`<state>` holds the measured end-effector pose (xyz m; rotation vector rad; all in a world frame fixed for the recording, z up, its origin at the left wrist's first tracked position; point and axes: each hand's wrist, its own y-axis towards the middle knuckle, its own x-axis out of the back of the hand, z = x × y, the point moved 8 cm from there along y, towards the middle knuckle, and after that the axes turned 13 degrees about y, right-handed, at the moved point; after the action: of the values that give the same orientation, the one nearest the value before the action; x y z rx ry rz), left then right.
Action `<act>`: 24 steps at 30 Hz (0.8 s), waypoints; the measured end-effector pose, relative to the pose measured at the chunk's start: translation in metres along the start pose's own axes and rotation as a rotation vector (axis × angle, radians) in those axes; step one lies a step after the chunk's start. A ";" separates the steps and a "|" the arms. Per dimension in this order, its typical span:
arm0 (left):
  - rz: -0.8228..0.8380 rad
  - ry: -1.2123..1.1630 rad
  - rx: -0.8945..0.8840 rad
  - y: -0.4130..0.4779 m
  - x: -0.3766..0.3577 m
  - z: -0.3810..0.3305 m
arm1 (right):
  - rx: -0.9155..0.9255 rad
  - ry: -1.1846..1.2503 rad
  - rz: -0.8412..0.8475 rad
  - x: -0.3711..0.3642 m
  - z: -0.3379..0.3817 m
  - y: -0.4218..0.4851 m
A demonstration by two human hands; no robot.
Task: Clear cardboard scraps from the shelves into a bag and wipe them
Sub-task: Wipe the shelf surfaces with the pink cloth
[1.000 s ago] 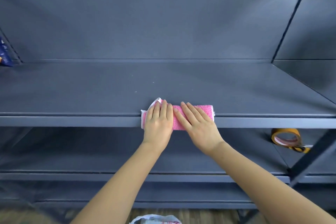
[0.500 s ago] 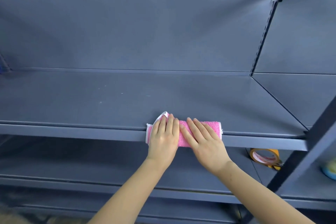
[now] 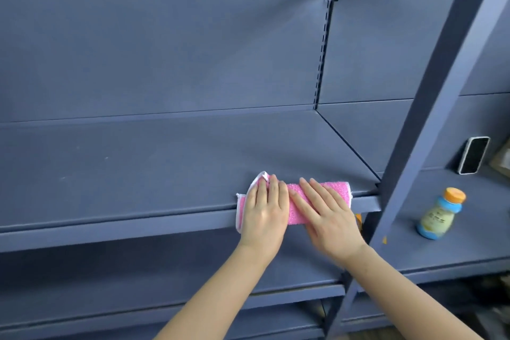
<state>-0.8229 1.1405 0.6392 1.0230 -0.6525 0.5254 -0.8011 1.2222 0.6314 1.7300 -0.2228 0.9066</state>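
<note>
A pink cloth with a white edge [image 3: 296, 201] is draped over the front lip of the dark blue metal shelf [image 3: 138, 168], near its right end. My left hand [image 3: 265, 210] lies flat on the cloth's left part, fingers straight. Beside it, my right hand [image 3: 325, 212] presses flat on the right part, fingers straight and pointing up-left. No cardboard scraps or bag show in the head view.
A slanted blue upright post [image 3: 430, 124] crosses in front at the right. Behind it, the neighbouring shelf holds a phone [image 3: 473, 154] leaning on the back panel and a small bottle with an orange cap [image 3: 438, 214]. Lower shelves [image 3: 110, 270] run beneath.
Both hands have slid the cloth to the right along the shelf's front edge, close to the upright post. The view has swung right; the phone and bottle now show, the tape roll is almost hidden.
</note>
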 end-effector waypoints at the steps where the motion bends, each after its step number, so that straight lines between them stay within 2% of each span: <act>1: -0.006 -0.006 -0.011 0.003 0.001 -0.006 | -0.013 -0.002 0.002 0.002 -0.006 -0.003; 15: 0.175 -0.054 -0.038 0.020 0.000 -0.039 | -0.100 0.027 0.085 0.011 -0.045 -0.017; 21: 0.185 -0.032 -0.057 0.026 0.009 -0.041 | -0.171 0.042 0.169 0.014 -0.052 -0.020; 24: 0.319 -0.167 -0.187 0.026 -0.004 -0.051 | -0.220 0.125 0.224 0.017 -0.048 -0.019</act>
<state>-0.8306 1.1972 0.6339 0.7956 -1.0046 0.6469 -0.8002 1.2767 0.6330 1.4589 -0.4238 1.1064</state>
